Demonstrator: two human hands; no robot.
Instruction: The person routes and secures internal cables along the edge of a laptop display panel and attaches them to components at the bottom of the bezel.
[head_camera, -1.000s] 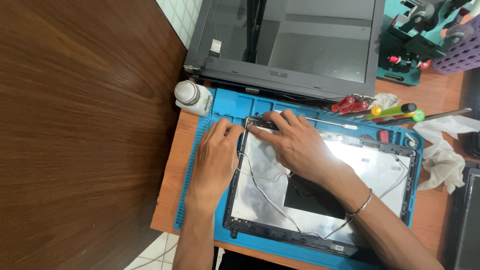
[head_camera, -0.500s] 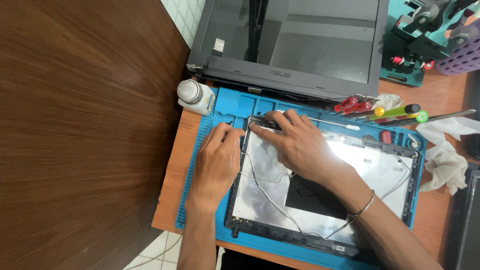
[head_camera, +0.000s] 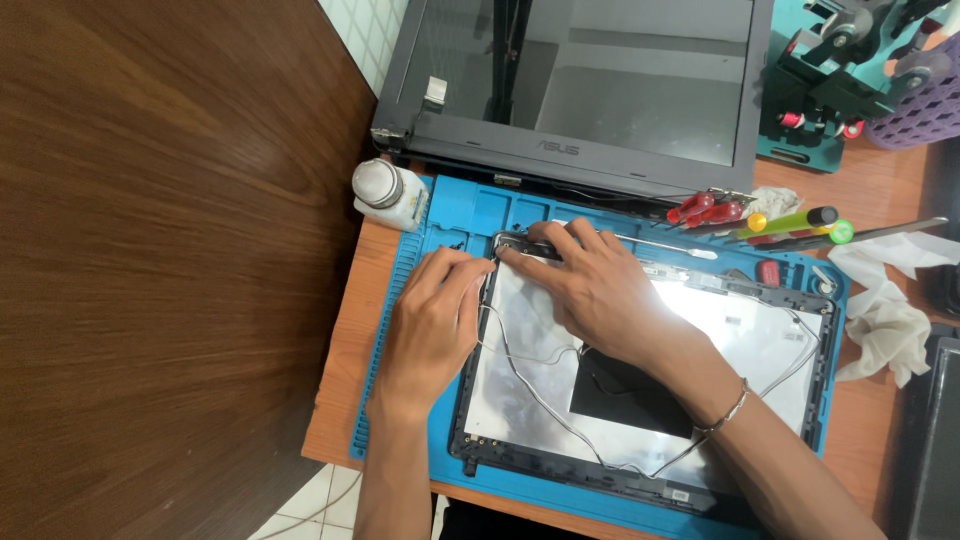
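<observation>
A laptop lid back cover (head_camera: 760, 340) with a silvery inner lining lies face up on a blue work mat (head_camera: 455, 205). Thin grey cables (head_camera: 545, 405) run across the lining, and a black patch (head_camera: 625, 390) sits near its middle. My left hand (head_camera: 435, 320) rests on the cover's left edge, fingertips at the upper left corner. My right hand (head_camera: 595, 290) presses its fingers on the small dark hinge part (head_camera: 515, 243) at that same corner. Neither hand holds a tool.
A dark laptop screen panel (head_camera: 600, 85) lies beyond the mat. A white bottle (head_camera: 388, 192) stands at the mat's upper left. Red-handled screwdrivers (head_camera: 705, 210), a green pen (head_camera: 795, 220) and metal tweezers lie at the upper right. A white cloth (head_camera: 885, 310) sits right; a dark wooden panel (head_camera: 170, 250) is left.
Both hands stay at the cover's upper left corner with only slight finger shifts. The view has moved a little.
</observation>
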